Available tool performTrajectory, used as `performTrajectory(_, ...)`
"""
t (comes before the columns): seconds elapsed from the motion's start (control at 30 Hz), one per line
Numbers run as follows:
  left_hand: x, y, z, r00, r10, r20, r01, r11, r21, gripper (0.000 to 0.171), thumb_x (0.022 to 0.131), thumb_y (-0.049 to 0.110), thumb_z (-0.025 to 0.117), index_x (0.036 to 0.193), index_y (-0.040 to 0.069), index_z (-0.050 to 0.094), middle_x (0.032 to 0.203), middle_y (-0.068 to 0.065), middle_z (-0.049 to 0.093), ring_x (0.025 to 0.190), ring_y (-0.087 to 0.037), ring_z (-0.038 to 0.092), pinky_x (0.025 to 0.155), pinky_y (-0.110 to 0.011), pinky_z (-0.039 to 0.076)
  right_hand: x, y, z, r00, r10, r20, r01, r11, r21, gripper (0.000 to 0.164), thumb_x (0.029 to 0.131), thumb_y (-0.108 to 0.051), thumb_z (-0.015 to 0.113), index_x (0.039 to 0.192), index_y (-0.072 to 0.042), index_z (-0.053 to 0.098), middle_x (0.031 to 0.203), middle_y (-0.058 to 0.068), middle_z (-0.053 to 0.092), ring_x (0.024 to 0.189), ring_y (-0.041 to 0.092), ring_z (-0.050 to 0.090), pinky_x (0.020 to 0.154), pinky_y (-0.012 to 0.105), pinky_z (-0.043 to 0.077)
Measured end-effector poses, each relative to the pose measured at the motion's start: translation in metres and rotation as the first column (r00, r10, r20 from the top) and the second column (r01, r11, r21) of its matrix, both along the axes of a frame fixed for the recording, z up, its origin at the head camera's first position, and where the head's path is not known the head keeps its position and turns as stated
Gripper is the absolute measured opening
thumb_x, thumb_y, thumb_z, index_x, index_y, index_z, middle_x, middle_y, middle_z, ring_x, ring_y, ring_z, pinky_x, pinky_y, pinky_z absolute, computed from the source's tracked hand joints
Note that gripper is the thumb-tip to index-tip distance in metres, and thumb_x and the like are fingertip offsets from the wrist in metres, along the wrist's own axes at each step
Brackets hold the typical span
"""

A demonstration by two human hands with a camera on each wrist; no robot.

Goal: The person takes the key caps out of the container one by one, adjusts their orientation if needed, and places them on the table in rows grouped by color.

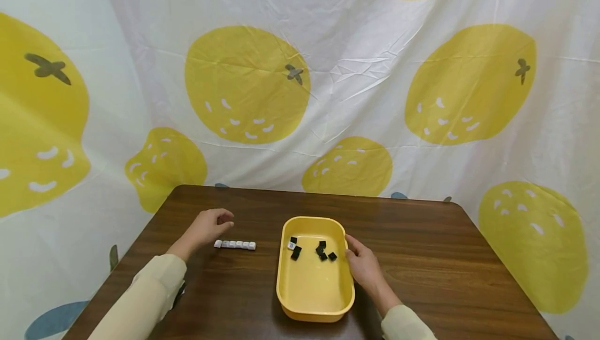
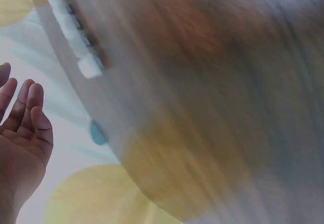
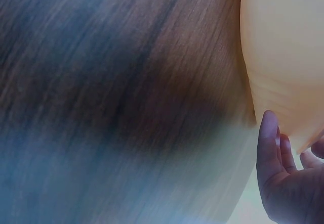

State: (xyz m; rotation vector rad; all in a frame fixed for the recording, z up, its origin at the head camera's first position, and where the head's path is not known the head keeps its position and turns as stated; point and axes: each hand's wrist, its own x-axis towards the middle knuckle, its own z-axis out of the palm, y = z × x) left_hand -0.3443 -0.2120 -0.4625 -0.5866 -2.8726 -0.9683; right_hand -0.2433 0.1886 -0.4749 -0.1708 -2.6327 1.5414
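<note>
A row of several white keycaps point(image 1: 235, 244) lies on the brown table. My left hand point(image 1: 213, 225) hovers just behind the left end of this row, its fingers loosely bent and nothing between them. In the left wrist view the same row point(image 2: 71, 29) runs above and to the right of the hand. Right of the row stands a yellow plastic tray point(image 1: 316, 298). Several black keycaps point(image 1: 332, 256) and one white keycap with a dark mark point(image 1: 291, 246) lie in its far half. My right hand point(image 1: 364, 266) grips the tray's right side, thumb at the rim and fingers along the outer wall.
A small dark object with a white bit point(image 1: 180, 294) shows partly from behind the left sleeve point(image 1: 154, 282). A white cloth with printed lemons point(image 1: 248, 85) hangs behind the table point(image 1: 422, 256), close to its far edge.
</note>
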Motion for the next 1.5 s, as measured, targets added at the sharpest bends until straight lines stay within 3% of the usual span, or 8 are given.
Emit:
performTrajectory(0.4, 0.002, 0.056, 0.010, 0.989, -0.110, -0.103, 0.112, 0.994, 0.017, 0.023, 0.094, 0.014, 0.067, 0.112, -0.001, 0.069, 0.096, -0.005, 0.066, 0.085, -0.019, 0.061, 0.075, -0.038, 0.051, 0.000, -0.001, 0.001, 1.000, -0.008, 0.004, 0.008, 1.000, -0.008, 0.045, 0.101, -0.008, 0.048, 0.145, -0.001, 0.048, 0.124, 0.025, 0.061, 0.100, 0.029, 0.062, 0.087, 0.045, 0.050)
performTrajectory(0.63, 0.008, 0.104, 0.010, 0.985, -0.153, -0.076, 0.157, 0.986, 0.057, 0.022, 0.094, 0.016, 0.069, 0.112, 0.003, 0.070, 0.110, -0.009, 0.059, 0.099, -0.027, 0.059, 0.085, -0.045, 0.050, 0.001, 0.000, 0.000, 1.000, -0.003, 0.003, 0.003, 1.000, -0.001, 0.045, 0.101, -0.008, 0.047, 0.145, 0.000, 0.047, 0.128, 0.027, 0.059, 0.104, 0.030, 0.061, 0.090, 0.047, 0.049)
performTrajectory(0.87, 0.014, 0.141, 0.005, 0.985, -0.165, -0.053, 0.164, 0.986, -0.007, 0.025, 0.092, 0.017, 0.069, 0.113, 0.003, 0.070, 0.124, -0.019, 0.052, 0.104, -0.032, 0.057, 0.089, -0.047, 0.048, 0.001, 0.001, 0.000, 1.000, -0.002, 0.002, 0.002, 1.000, 0.000, 0.045, 0.101, -0.008, 0.048, 0.145, 0.000, 0.047, 0.123, 0.026, 0.062, 0.101, 0.029, 0.062, 0.087, 0.045, 0.050)
performTrajectory(1.07, 0.017, 0.159, 0.003, 0.993, -0.114, -0.004, 0.113, 0.987, -0.119, 0.024, 0.087, 0.018, 0.069, 0.108, 0.006, 0.073, 0.116, -0.018, 0.055, 0.095, -0.031, 0.060, 0.081, -0.046, 0.051, 0.000, 0.000, -0.001, 1.000, -0.005, -0.002, 0.005, 1.000, 0.004, 0.044, 0.101, -0.009, 0.048, 0.145, -0.001, 0.048, 0.123, 0.025, 0.062, 0.100, 0.028, 0.062, 0.086, 0.045, 0.050)
performTrajectory(1.23, 0.019, 0.168, 0.003, 0.999, -0.027, 0.035, 0.035, 0.968, -0.249, 0.024, 0.082, 0.016, 0.071, 0.104, 0.012, 0.076, 0.099, -0.009, 0.057, 0.085, -0.026, 0.057, 0.073, -0.045, 0.050, -0.001, 0.000, -0.002, 1.000, -0.008, -0.008, 0.008, 1.000, 0.011, 0.044, 0.101, -0.008, 0.049, 0.144, -0.001, 0.050, 0.120, 0.024, 0.064, 0.099, 0.028, 0.061, 0.086, 0.045, 0.049)
performTrajectory(1.37, 0.019, 0.175, 0.003, 0.997, 0.037, 0.068, -0.014, 0.947, -0.321, 0.005, 0.082, 0.016, 0.069, 0.085, 0.014, 0.074, 0.090, -0.006, 0.055, 0.081, -0.025, 0.053, 0.075, -0.048, 0.046, -0.001, 0.000, -0.002, 1.000, -0.007, -0.013, 0.007, 1.000, 0.009, 0.044, 0.101, -0.008, 0.049, 0.144, -0.001, 0.049, 0.120, 0.024, 0.063, 0.101, 0.028, 0.061, 0.087, 0.045, 0.049)
performTrajectory(1.5, 0.018, 0.180, 0.002, 0.992, 0.081, 0.092, -0.040, 0.924, -0.380, 0.025, 0.085, 0.017, 0.068, 0.061, 0.016, 0.061, 0.080, -0.005, 0.053, 0.071, -0.023, 0.050, 0.069, -0.044, 0.045, -0.001, 0.000, -0.002, 1.000, -0.007, -0.014, 0.007, 1.000, 0.002, 0.044, 0.101, -0.008, 0.049, 0.144, -0.001, 0.049, 0.119, 0.023, 0.064, 0.099, 0.028, 0.061, 0.086, 0.044, 0.049)
